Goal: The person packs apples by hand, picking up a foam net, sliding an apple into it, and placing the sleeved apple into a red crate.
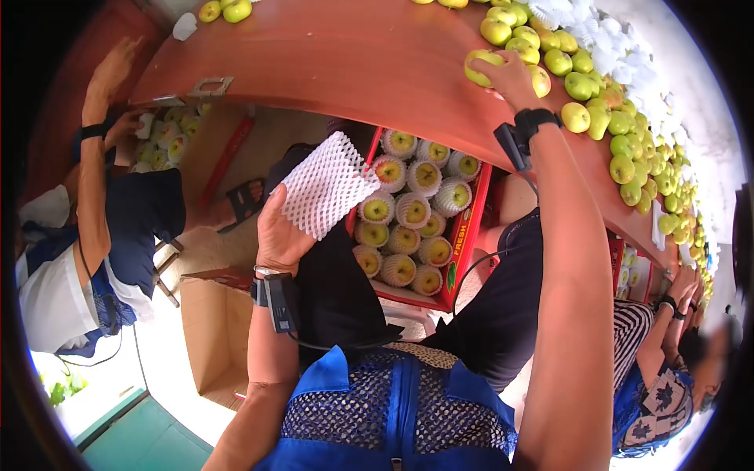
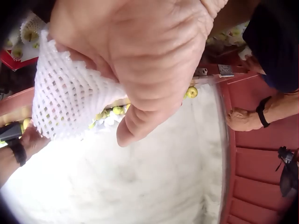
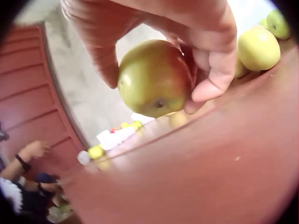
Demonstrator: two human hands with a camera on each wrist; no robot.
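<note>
My left hand (image 1: pixel 287 235) holds a white foam net sleeve (image 1: pixel 326 184) over the lap, beside the red carton. The left wrist view shows the sleeve (image 2: pixel 70 98) covering its fingers, which are hidden, while the thumb stands apart from the mesh. Over at the table's far right, my right hand (image 1: pixel 514 82) grips a yellow-green apple (image 1: pixel 481 67) at the edge of the apple pile. A red blush marks one side of this apple (image 3: pixel 154 81) in the right wrist view, with thumb and fingers on opposite sides of it.
A red carton (image 1: pixel 469 251) of net-wrapped apples sits between the legs, under the red-brown table (image 1: pixel 338 47). Loose apples (image 1: pixel 620 149) and white foam nets (image 1: pixel 609 47) line the table's right side. Another person works at left (image 1: pixel 94 212), another at right (image 1: pixel 652 369). An open cardboard box (image 1: pixel 212 337) stands left.
</note>
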